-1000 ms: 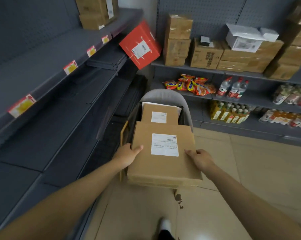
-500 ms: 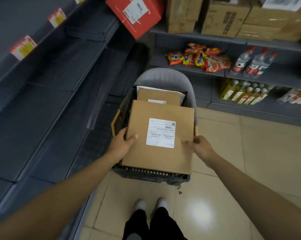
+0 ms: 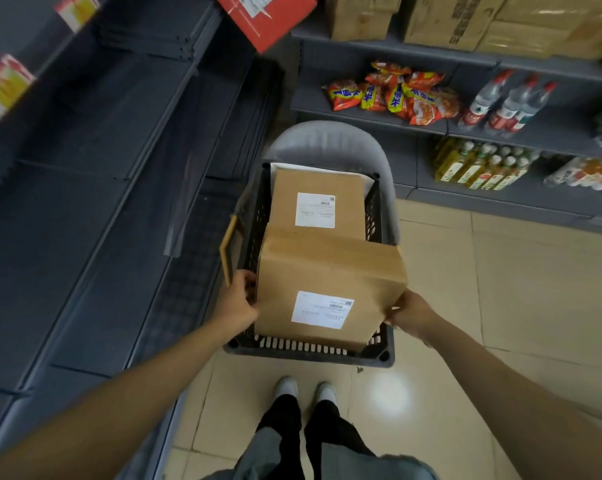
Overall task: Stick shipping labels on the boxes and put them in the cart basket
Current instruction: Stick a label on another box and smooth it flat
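Note:
I hold a brown cardboard box [image 3: 330, 271] with a white shipping label [image 3: 322, 309] tilted on edge in the near end of the black cart basket [image 3: 313, 351]. My left hand [image 3: 238, 299] grips its left side and my right hand [image 3: 410, 311] grips its right lower corner. Behind it in the basket lies another labelled brown box [image 3: 316, 202], on top of something white.
Dark grey shelving runs along the left. Ahead, shelves carry snack bags [image 3: 393, 93], bottles [image 3: 507, 102], oil bottles [image 3: 479, 164] and cardboard cartons [image 3: 448, 19]. A red box [image 3: 268, 15] leans at the top. My feet [image 3: 304, 389] stand on the beige tile floor right behind the basket.
The box has gone from lying flat over the basket to standing tilted inside its near end. Both hands slid lower along its sides, uncovering the box behind.

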Tool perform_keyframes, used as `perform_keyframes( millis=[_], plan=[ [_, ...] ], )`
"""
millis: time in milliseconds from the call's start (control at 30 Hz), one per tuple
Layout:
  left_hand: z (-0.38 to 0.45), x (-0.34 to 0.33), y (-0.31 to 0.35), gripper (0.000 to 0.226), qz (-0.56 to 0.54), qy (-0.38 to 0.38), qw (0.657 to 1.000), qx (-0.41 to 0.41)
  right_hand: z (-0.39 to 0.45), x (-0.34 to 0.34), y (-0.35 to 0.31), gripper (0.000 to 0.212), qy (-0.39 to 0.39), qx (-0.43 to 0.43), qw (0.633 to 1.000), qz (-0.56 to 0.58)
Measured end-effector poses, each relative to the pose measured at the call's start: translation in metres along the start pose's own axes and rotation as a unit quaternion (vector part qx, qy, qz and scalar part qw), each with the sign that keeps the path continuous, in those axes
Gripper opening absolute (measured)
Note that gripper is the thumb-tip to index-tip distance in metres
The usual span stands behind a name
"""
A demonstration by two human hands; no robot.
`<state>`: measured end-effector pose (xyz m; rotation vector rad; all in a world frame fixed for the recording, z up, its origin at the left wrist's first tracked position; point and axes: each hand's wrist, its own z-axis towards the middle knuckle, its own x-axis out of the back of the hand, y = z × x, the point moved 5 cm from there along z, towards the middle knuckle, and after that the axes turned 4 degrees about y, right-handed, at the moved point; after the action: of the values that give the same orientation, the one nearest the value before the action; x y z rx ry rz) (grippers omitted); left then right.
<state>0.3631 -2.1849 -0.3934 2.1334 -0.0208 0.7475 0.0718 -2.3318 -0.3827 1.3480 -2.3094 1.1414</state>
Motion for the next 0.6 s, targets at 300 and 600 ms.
perform_keyframes(
  millis=[300,600],
  plan=[
    [0.006,-0.001,-0.028,0.023,-0.185,-0.074,0.963,0.182,-0.008,-0.026,0.005,0.041,-0.085,-0.133,0.94,0.303],
    [0.017,-0.026,-0.043,0.067,-0.258,-0.094,0.931,0.24,0.021,-0.06,0.019,0.063,-0.005,-0.201,0.941,0.272]
  ],
)
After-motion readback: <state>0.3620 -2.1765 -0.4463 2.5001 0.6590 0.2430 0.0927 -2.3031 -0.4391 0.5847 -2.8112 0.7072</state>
